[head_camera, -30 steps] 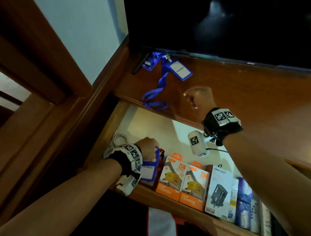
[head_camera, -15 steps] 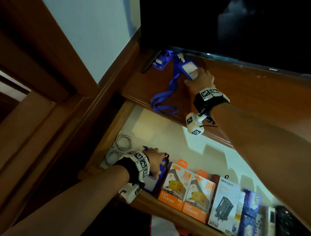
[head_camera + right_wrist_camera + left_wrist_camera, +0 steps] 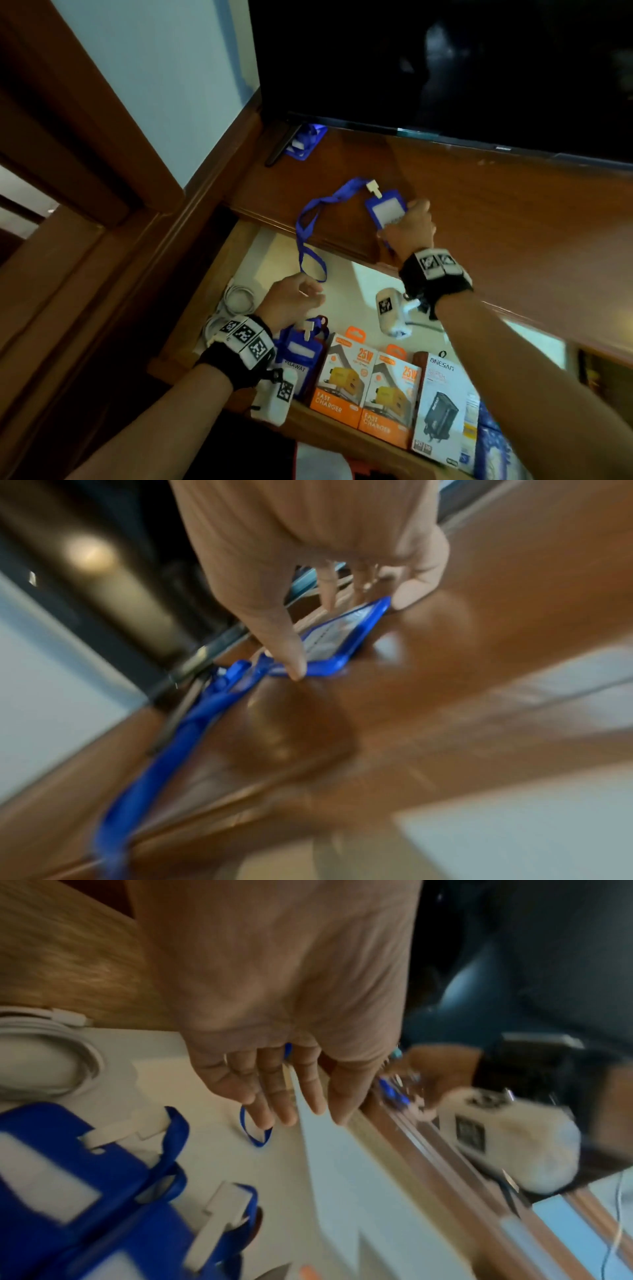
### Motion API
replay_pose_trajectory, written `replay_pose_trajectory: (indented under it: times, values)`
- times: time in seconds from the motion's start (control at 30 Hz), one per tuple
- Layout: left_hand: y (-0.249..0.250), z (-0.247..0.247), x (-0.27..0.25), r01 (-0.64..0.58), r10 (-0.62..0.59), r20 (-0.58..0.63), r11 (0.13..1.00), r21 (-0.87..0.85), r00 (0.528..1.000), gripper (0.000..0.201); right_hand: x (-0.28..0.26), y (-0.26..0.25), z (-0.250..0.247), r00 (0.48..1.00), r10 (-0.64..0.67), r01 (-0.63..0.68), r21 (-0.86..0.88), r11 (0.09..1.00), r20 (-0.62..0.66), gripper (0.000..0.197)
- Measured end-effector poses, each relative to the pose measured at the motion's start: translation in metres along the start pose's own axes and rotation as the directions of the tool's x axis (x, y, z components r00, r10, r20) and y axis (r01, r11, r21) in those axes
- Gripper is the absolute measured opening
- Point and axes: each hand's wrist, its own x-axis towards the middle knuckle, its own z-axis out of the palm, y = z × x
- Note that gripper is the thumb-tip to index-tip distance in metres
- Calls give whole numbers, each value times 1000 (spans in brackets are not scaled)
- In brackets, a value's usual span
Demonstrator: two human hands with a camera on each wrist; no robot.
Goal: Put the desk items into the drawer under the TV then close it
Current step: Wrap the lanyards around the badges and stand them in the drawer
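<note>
On the wooden desk top, just behind the open drawer, lies a blue badge holder. My right hand pinches it by its edges, thumb on one side and fingers on the other. Its blue lanyard trails over the desk edge and its loop hangs into the drawer. My left hand hovers inside the drawer with fingers straight, right at that loop; whether they touch is unclear. More blue badge holders lie in the drawer's front left.
Another blue badge holder lies under the TV beside its foot. In the drawer, two orange charger boxes and a white ONESAM box line the front, and coiled white cables sit at the left wall.
My right hand reached the badge holder under the TV and pulled it toward the drawer edge, so its lanyard now hangs in. My left hand let go of the badge holder in the drawer and rose.
</note>
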Motion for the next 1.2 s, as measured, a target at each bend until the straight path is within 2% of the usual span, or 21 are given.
replay_pose_trajectory:
  times: [0.1,0.17,0.23,0.27,0.33,0.43,0.57,0.67,0.73,0.8,0.9,0.93,1.0,1.03,1.1,1.13,1.2]
  values:
    - [17,1,-9,-24,17,-56,990,-140,998,3,-33,36,-9,1000,19,-18,75,997,-14,60]
    - [30,6,-15,-37,27,-51,980,-197,998,5,-49,60,-10,997,76,-76,118,990,4,48]
    - [44,14,-22,-53,49,-20,970,-235,999,10,-65,81,-10,987,140,-158,302,940,79,39]
    - [51,18,-26,-54,57,5,967,-251,998,16,-75,88,-11,980,151,-194,431,881,131,37]
    - [66,29,-34,-29,52,79,962,-273,996,27,-101,96,-14,970,116,-223,601,767,212,32]
    - [83,47,-46,-16,64,152,955,-296,986,28,-136,97,-20,957,-2,-208,696,687,288,27]
    - [93,61,-58,-166,185,27,928,-335,982,22,-163,90,-28,925,-117,-196,717,669,362,22]
    - [98,58,-62,-249,259,-1,926,-284,966,11,-168,87,-38,932,-172,-124,729,673,318,21]
    - [103,52,-64,-289,303,66,942,-168,951,7,-162,86,-49,966,-158,-51,750,660,204,24]
    - [107,45,-66,-345,340,172,939,-2,925,9,-157,83,-62,969,-226,71,770,634,97,24]
    - [110,35,-72,-459,402,338,882,107,851,8,-157,72,-76,888,-451,240,742,626,93,29]
    - [110,33,-74,-492,404,389,856,158,828,4,-157,69,-77,863,-491,265,722,639,117,30]
    - [112,29,-77,-538,379,459,792,288,804,19,-156,65,-73,835,-520,302,641,706,179,27]
    - [112,28,-79,-540,356,473,769,341,806,23,-156,65,-70,831,-512,335,538,773,218,31]
    - [112,21,-80,-539,329,482,740,402,812,14,-153,69,-64,848,-435,369,252,895,303,48]
    - [111,18,-80,-541,325,482,727,424,814,7,-153,72,-64,866,-390,361,150,921,311,51]
    - [108,10,-78,-528,317,458,708,468,831,8,-152,79,-66,885,-369,363,77,929,282,54]
